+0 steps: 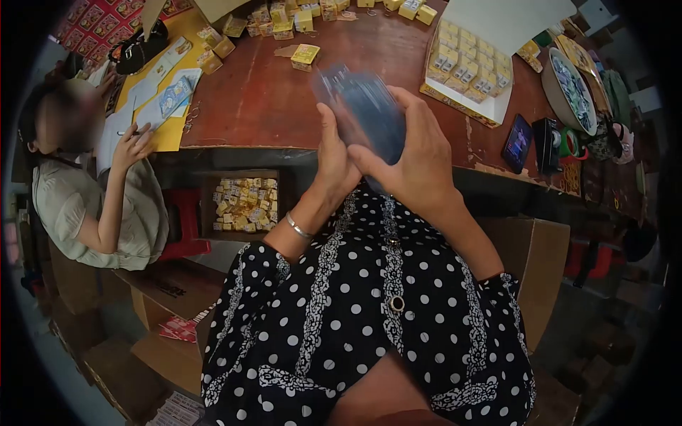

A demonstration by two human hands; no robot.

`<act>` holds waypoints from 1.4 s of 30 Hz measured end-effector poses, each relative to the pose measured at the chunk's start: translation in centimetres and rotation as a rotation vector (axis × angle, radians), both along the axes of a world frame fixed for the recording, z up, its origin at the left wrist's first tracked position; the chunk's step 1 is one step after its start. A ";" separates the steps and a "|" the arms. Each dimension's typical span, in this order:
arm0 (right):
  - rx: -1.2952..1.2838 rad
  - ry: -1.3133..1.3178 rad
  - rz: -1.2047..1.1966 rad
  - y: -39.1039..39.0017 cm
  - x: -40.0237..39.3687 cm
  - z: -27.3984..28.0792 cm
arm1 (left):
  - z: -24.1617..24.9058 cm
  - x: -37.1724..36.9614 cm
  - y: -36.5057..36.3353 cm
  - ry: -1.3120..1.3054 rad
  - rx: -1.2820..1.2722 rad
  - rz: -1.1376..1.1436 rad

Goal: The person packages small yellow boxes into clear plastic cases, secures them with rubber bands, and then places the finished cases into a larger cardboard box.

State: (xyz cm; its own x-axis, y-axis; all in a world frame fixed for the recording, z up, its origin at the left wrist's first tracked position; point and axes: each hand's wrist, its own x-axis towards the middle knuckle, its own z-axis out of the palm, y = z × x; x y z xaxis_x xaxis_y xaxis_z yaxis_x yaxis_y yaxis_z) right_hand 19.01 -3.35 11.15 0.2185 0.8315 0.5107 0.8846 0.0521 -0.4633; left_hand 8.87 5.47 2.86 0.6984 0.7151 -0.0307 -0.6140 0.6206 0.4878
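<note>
Both my hands hold a stack of dark, bluish, clear-edged plastic pieces (369, 113), blurred by motion, above the table's front edge. My left hand (337, 153) supports its left side, thumb up, with a bracelet on the wrist. My right hand (419, 160) wraps round its right side, the thumb across the lower part. One small yellow box (305, 57) stands on the red-brown table (249, 106) beyond the stack. To the right, an open white tray (490, 112) holds rows of small yellow boxes.
At the left, a person (99, 192) sits with papers on a yellow sheet (169, 139). A carton (207, 206) of small yellow boxes is below the table edge. A phone (517, 143), black box (545, 145), tape roll (568, 142) and bowl (550, 89) are at right.
</note>
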 end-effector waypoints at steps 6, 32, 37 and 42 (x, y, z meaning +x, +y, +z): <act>0.048 0.625 0.324 -1.0 1.7 6.6 | 0.7 0.0 3.3 -0.840 -0.292 -0.409; -0.666 1.472 0.551 10.3 6.9 -3.9 | -1.1 -0.7 0.2 0.365 0.052 -0.119; -0.934 1.000 0.562 17.4 12.6 -2.6 | -2.9 -4.9 0.5 0.388 -0.283 -0.324; -1.189 0.484 0.710 24.3 12.6 -1.6 | -4.0 -7.8 0.8 0.591 0.191 -0.374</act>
